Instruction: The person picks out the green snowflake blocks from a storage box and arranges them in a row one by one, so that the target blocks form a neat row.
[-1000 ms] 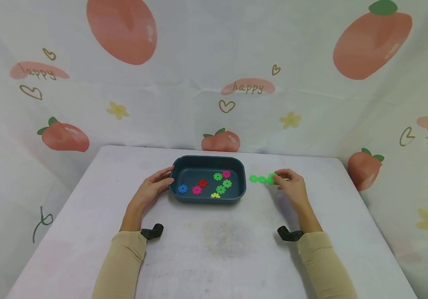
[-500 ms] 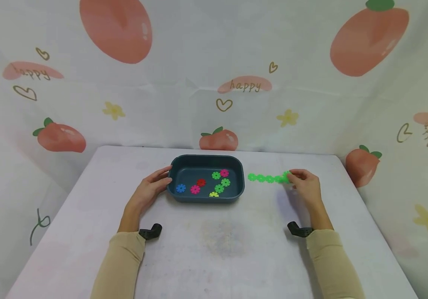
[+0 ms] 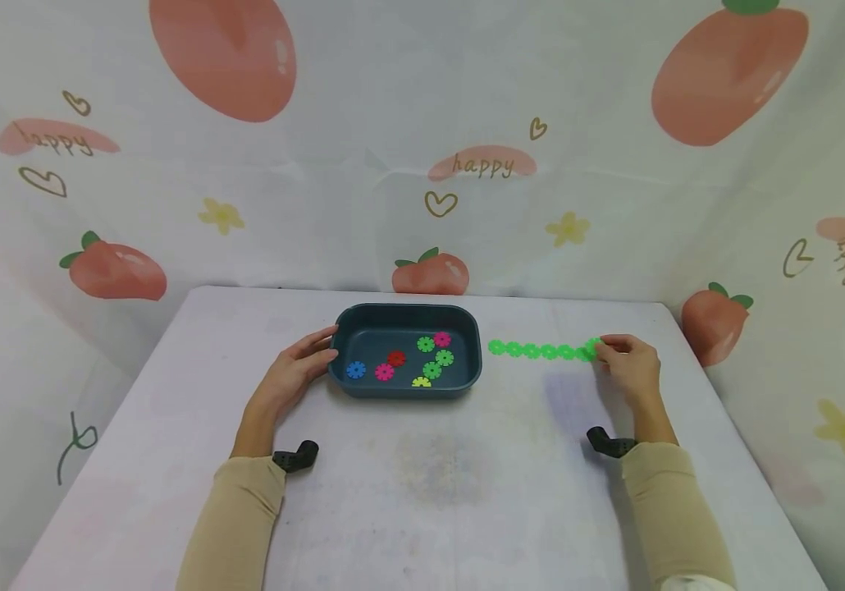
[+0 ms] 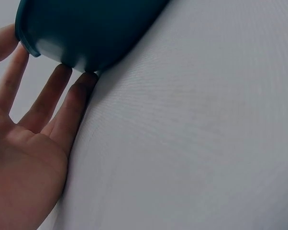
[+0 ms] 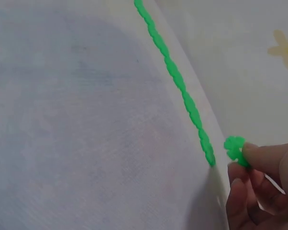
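My left hand [image 3: 291,376] lies at the left end of a dark teal tray [image 3: 404,393], its fingers stretched out and their tips touching the side wall and rim. Out to the right, my right hand [image 3: 632,369] pinches a green notched disc [image 5: 235,149] between thumb and finger. Left of that hand, a straight row of green notched discs [image 3: 549,351] runs along the table from near the tray. In the right wrist view the held disc is just beyond the near end of this row, raised above the table.
Inside the tray lie several loose discs: a blue disc [image 3: 356,370], a red disc [image 3: 396,359], pink ones, green ones and a yellow disc [image 3: 421,382]. The white table [image 3: 452,525] meets a fruit-print cloth [image 3: 319,205] behind.
My right hand has moved rightward along the row, which shows more green discs than before. The left hand keeps its place at the tray.
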Available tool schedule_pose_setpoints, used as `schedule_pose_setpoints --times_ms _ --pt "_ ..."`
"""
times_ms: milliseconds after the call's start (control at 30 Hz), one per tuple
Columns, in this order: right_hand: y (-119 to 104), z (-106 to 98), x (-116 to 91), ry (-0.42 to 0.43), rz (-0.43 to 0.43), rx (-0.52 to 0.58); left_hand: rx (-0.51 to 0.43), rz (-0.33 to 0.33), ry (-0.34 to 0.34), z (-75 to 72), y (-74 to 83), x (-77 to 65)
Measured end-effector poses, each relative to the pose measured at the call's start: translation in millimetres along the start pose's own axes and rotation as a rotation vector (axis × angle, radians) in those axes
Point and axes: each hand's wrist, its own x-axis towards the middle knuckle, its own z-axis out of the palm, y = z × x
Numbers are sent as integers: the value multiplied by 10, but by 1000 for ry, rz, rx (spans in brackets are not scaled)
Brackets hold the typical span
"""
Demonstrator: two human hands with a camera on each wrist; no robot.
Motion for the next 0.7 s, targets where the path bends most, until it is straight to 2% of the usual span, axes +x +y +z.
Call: schedule_pose_setpoints --times_ms 167,433,700 --pt "40 -33 40 46 43 -54 -11 1 -4 1 24 -12" --pt "73 -22 67 46 90 -26 -17 4 -6 -28 25 5" --pt "103 -7 116 55 13 -245 -15 -16 1 -7 -5 16"
